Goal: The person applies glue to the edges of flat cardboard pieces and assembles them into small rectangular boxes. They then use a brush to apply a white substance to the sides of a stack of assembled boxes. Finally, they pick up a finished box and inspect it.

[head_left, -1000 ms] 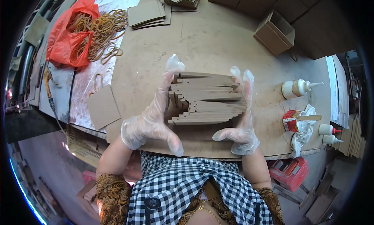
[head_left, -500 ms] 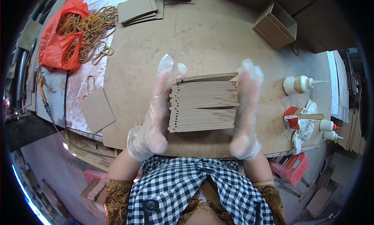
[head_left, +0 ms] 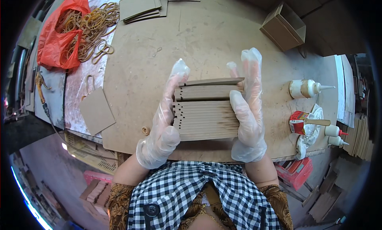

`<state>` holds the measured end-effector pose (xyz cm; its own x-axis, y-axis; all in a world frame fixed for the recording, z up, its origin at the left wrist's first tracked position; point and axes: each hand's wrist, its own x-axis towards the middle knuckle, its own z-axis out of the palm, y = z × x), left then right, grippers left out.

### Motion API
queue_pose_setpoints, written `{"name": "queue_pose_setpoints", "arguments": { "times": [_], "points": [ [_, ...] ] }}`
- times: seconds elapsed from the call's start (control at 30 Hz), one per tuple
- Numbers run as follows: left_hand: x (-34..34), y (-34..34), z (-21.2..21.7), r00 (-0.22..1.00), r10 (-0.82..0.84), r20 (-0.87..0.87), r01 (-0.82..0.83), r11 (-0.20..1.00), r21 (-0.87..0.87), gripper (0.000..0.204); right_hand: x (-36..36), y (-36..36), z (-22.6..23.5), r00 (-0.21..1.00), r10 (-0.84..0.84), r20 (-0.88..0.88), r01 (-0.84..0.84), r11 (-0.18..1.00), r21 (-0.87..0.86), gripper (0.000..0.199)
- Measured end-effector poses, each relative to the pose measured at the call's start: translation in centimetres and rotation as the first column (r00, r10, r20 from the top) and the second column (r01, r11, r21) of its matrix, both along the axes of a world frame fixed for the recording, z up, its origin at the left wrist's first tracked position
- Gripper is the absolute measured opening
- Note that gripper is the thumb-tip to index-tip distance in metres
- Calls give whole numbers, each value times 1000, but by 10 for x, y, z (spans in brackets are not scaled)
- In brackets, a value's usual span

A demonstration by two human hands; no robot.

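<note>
At the upper left of the frame, a red plastic bag (head_left: pixel 53 49) spills tan rubber bands (head_left: pixel 104 17) onto the table (head_left: pixel 199 43). Below them, at centre left, lies a square board (head_left: pixel 97 112). Your left hand (head_left: pixel 162 120), gloved in clear plastic, is open, fingers stretched forward along the left ends of the strip stack (head_left: pixel 207 120). That brown stack sits at mid-frame between your palms, its topmost strips tilted and slightly apart from the rest. Your right hand (head_left: pixel 250 116) is also open, thumb over the right ends and fingers extended beside them; how firmly either hand presses, you cannot tell from here. Farther right stand an open box (head_left: pixel 277 33), upper right, and, below it, a stained white bottle (head_left: pixel 303 88) lying on its side.
</note>
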<state>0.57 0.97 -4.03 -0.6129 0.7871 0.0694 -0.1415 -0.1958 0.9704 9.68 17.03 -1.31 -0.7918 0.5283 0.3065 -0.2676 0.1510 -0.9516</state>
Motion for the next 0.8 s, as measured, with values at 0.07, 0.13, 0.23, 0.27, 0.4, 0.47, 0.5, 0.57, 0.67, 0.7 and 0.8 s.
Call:
{"name": "queue_pose_setpoints", "arguments": {
  "times": [0.07,0.13,0.23,0.27,0.4,0.47,0.5,0.57,0.67,0.7,0.8],
  "points": [
    [2,3,6,998,38,48,-40,998,39,117,-3,9,-1,1000,-7,-19,11,977,214,70],
    [4,6,9,995,78,62,-81,996,44,118,-8,24,-4,999,-11,-42,28,909,415,79],
    [-3,0,12,998,-8,67,11,999,-50,118,-6,34,1,996,3,90,-61,757,650,98],
    [-3,0,10,1000,0,20,2,998,-58,116,-1,31,14,970,11,244,-179,711,680,106],
    [-3,2,-4,999,3,-37,-5,999,-40,109,0,29,20,907,-48,419,-311,595,741,111],
    [-4,4,-8,1000,-2,-18,2,1000,0,108,0,33,19,926,13,377,-287,672,683,116],
    [-3,6,-10,1000,0,-17,0,1000,24,109,-1,39,16,949,80,304,-250,776,578,121],
    [-4,6,-15,999,3,-37,-2,999,48,109,-6,37,22,984,56,170,-117,919,376,124],
    [-3,4,-22,998,17,-62,-14,998,57,110,-15,14,55,991,-102,91,85,981,174,121],
    [-2,6,-21,997,32,-66,-27,997,72,110,-15,13,53,994,-85,70,73,984,160,121],
    [3,7,-15,997,70,-39,-67,994,87,113,-11,23,11,987,131,95,-149,964,219,118]
  ]
}}
